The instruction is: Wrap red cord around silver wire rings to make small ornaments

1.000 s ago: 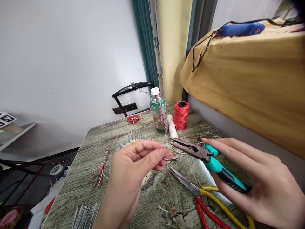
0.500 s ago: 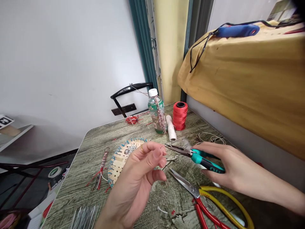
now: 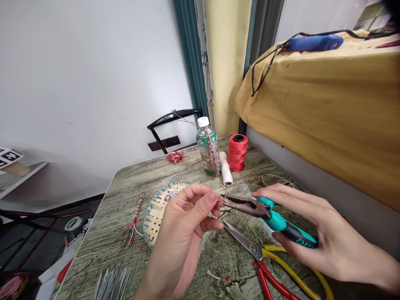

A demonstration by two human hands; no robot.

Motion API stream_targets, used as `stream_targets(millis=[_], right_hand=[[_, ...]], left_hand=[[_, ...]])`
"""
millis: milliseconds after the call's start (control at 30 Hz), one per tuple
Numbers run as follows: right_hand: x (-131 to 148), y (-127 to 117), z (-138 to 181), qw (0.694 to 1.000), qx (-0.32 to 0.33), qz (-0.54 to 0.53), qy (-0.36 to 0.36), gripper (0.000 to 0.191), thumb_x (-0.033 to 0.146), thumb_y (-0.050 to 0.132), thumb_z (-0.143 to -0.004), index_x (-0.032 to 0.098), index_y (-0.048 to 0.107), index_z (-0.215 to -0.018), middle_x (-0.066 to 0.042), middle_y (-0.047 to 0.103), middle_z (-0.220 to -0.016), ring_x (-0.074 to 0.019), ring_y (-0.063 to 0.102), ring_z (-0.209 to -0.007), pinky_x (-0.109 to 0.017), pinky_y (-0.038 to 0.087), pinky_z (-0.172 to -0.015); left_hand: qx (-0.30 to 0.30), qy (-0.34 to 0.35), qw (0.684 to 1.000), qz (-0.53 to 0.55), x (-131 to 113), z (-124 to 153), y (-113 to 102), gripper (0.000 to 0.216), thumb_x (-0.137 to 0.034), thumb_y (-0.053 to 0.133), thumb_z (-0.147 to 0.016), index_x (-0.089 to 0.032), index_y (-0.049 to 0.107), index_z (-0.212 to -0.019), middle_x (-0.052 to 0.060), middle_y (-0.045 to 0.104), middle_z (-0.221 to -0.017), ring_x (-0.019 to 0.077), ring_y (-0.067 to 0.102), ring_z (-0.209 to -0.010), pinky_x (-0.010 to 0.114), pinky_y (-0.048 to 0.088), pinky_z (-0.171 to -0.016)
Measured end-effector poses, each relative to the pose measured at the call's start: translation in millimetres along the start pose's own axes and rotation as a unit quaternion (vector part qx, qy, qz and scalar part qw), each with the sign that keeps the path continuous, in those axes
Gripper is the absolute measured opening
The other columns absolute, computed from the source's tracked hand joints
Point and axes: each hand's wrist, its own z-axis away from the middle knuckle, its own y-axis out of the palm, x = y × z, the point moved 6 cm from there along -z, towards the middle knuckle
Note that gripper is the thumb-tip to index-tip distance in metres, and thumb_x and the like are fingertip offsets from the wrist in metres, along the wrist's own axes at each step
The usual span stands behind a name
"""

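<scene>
My right hand (image 3: 325, 233) grips needle-nose pliers (image 3: 250, 206) with teal and black handles. The jaws are parted, and their tips point at the fingertips of my left hand (image 3: 190, 221). Thumb and forefinger of that hand are pinched together; a thin bit, perhaps wire, shows at the tips, too small to name. Under the left hand lies a round woven disc (image 3: 156, 212) edged with blue lacing, partly hidden. Scissors (image 3: 246, 243) with one red and one yellow handle lie parted below the pliers.
A bottle (image 3: 206, 146) wound with braided cord, a white thread spool (image 3: 225, 168) and a red thread spool (image 3: 238, 152) stand or lie at the back. A braided tassel (image 3: 136, 214), thin metal wires (image 3: 112, 283) and red scraps (image 3: 175, 156) are on the table (image 3: 125, 183).
The pliers have turned and opened their jaws wider around the left fingertips. My right hand has shifted right and down, with its handles more spread. The view has moved slightly.
</scene>
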Motion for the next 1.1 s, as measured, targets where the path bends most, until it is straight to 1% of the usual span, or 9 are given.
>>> stream_targets(millis=[67,167,333,433,533,633,767,1100], right_hand=[[0.2,-0.9,1.2,1.0,-0.005,0.005,-0.005,0.053,0.012,0.057,-0.067,0.023,0.053,-0.118,-0.007,0.064,-0.111,-0.0211,0.063,-0.101,-0.027,0.052,-0.087],[-0.2,-1.4,2.1,1.0,-0.011,0.012,-0.011,0.054,0.01,0.056,-0.065,0.022,0.054,-0.118,-0.007,0.064,-0.111,-0.0212,0.063,-0.099,-0.028,0.053,-0.085],[1.2,-2.4,0.9,0.999,-0.022,0.0,-0.024,0.054,0.009,0.055,-0.067,0.025,0.053,-0.118,-0.005,0.066,-0.107,-0.0199,0.065,-0.094,-0.027,0.054,-0.082],[0.3,-2.2,1.5,1.0,-0.02,-0.002,-0.023,0.055,0.009,0.055,-0.066,0.025,0.052,-0.119,-0.005,0.065,-0.107,-0.0204,0.065,-0.094,-0.027,0.054,-0.081],[-0.9,-1.9,2.5,1.0,-0.011,0.006,-0.022,0.055,0.011,0.055,-0.067,0.023,0.051,-0.12,-0.007,0.063,-0.11,-0.0211,0.063,-0.097,-0.028,0.054,-0.081],[0.1,-3.0,2.0,1.0,-0.009,0.006,-0.03,0.055,0.01,0.055,-0.067,0.022,0.051,-0.12,-0.008,0.061,-0.109,-0.0194,0.062,-0.095,-0.026,0.054,-0.077],[2.2,-5.3,1.1,0.999,-0.019,-0.002,-0.041,0.053,0.009,0.054,-0.067,0.022,0.052,-0.118,-0.006,0.062,-0.105,-0.0172,0.063,-0.09,-0.024,0.053,-0.072],[6.1,-4.7,0.3,0.998,-0.029,0.019,-0.057,0.055,0.008,0.052,-0.069,0.025,0.047,-0.121,-0.005,0.065,-0.104,-0.0177,0.064,-0.092,-0.024,0.053,-0.075]], left_hand=[[-0.016,0.006,1.0,-0.015,-0.7,0.9,-1.0,0.006,-0.015,0.072,-0.072,-0.014,0.068,-0.069,-0.002,0.06,-0.067,0.0043,0.054,-0.057,0.01,0.05,-0.048],[-0.024,0.007,0.999,-0.033,-0.7,1.9,-1.0,0.006,-0.017,0.074,-0.071,-0.014,0.069,-0.069,-0.002,0.058,-0.07,0.0047,0.052,-0.059,0.01,0.049,-0.048],[-0.008,-0.008,1.0,-0.028,1.8,2.1,0.7,0.006,-0.019,0.073,-0.072,-0.015,0.07,-0.073,-0.002,0.057,-0.068,0.0049,0.052,-0.058,0.011,0.049,-0.048],[0.003,-0.014,1.0,-0.024,2.5,1.5,1.6,0.006,-0.019,0.073,-0.072,-0.014,0.069,-0.072,-0.001,0.058,-0.069,0.0049,0.052,-0.058,0.012,0.049,-0.049],[-0.001,-0.012,1.0,-0.019,2.5,1.5,1.5,0.005,-0.019,0.072,-0.073,-0.015,0.07,-0.073,-0.001,0.058,-0.071,0.0059,0.053,-0.062,0.012,0.05,-0.051],[-0.005,-0.009,1.0,-0.015,2.8,2.3,1.8,0.004,-0.019,0.071,-0.074,-0.015,0.07,-0.073,-0.001,0.059,-0.073,0.0066,0.054,-0.065,0.012,0.051,-0.052],[-0.009,-0.009,1.0,-0.008,3.0,3.6,1.6,0.004,-0.018,0.072,-0.072,-0.015,0.07,-0.072,-0.001,0.058,-0.072,0.0063,0.054,-0.063,0.013,0.051,-0.052],[0.004,-0.014,1.0,-0.017,2.2,4.0,3.0,0.004,-0.014,0.07,-0.074,-0.012,0.068,-0.07,0.0,0.058,-0.072,0.0061,0.052,-0.063,0.013,0.051,-0.052]])
